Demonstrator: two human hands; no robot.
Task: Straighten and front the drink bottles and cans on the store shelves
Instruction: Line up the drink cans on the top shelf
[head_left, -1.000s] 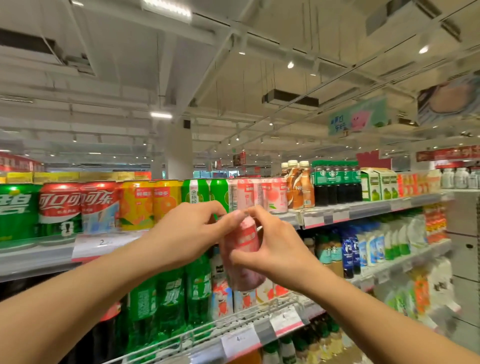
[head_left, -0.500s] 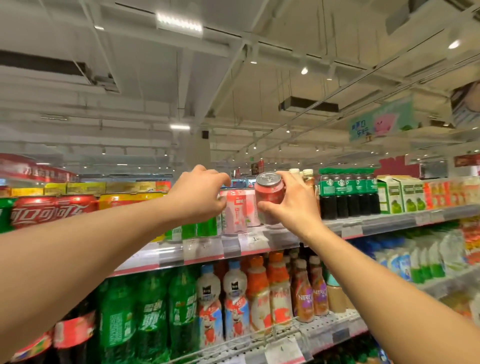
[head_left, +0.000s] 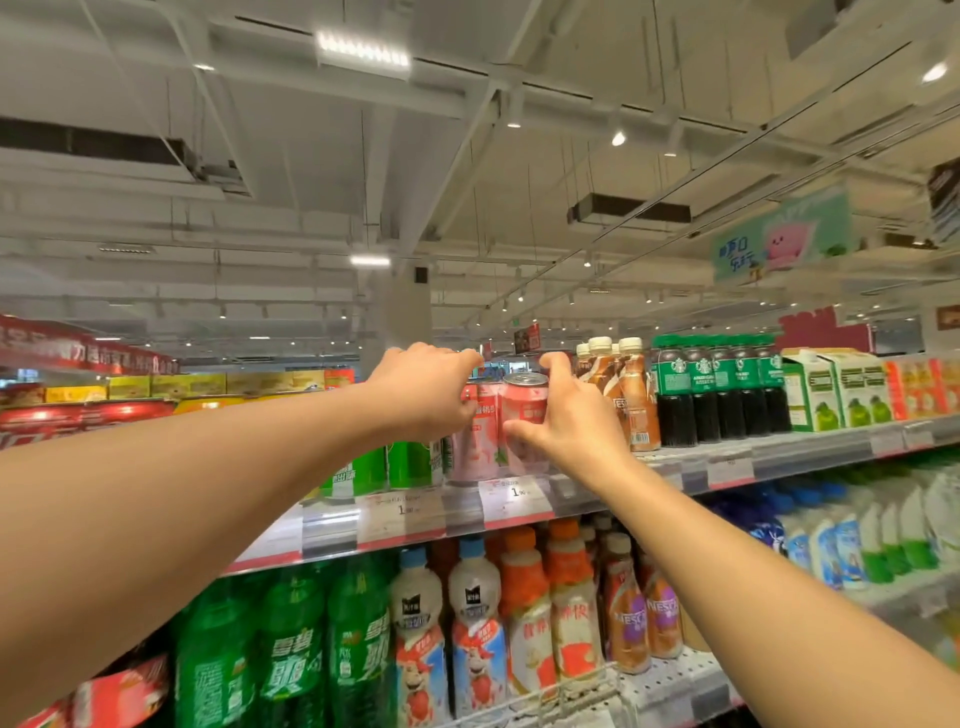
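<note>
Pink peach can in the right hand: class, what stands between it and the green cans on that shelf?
Head view: another pink can, behind the left hand.

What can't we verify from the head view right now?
- Left hand: its fingertips are hidden behind a pink can, so its grip is unclear.
- Right hand covers the lower right side of the pink can it holds; whether the base sits on the shelf is unclear.
- Price tags: print too small.
- Red cans at far left: blurred.
</note>
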